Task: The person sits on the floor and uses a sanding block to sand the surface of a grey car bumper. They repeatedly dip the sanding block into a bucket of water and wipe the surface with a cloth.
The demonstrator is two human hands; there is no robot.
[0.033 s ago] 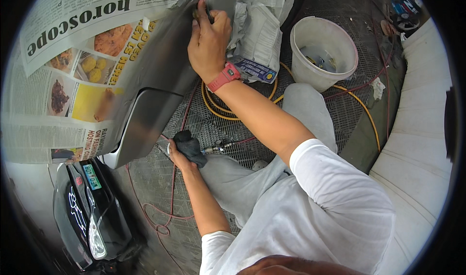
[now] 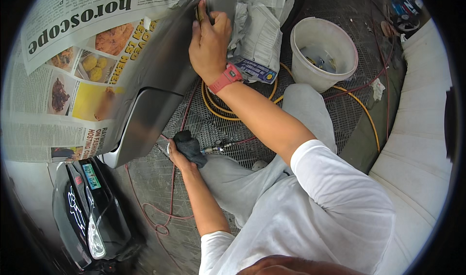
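Observation:
My right hand (image 2: 210,44), with a red watch on its wrist, is raised to the grey car body panel (image 2: 182,64). Its fingers pinch a small, thin olive-brown piece (image 2: 205,15) against the panel; the kind of piece is hard to make out. Lower down, my left hand (image 2: 180,157) is closed round a dark grey cloth (image 2: 188,146) near my bent leg. Newspaper (image 2: 73,81) masks the panel's left side. Just under my left hand's cloth, an air hose coupling (image 2: 218,148) lies on the floor.
A white bucket (image 2: 296,47) with cloudy water stands to the right of my right arm. Yellow hose (image 2: 221,115) and red hose (image 2: 173,197) loop over the textured floor. A black motorcycle (image 2: 92,216) stands at lower left. A pale padded surface (image 2: 417,119) runs along the right.
My right hand has shifted very slightly at the panel's edge. My left hand and the cloth stay where they were.

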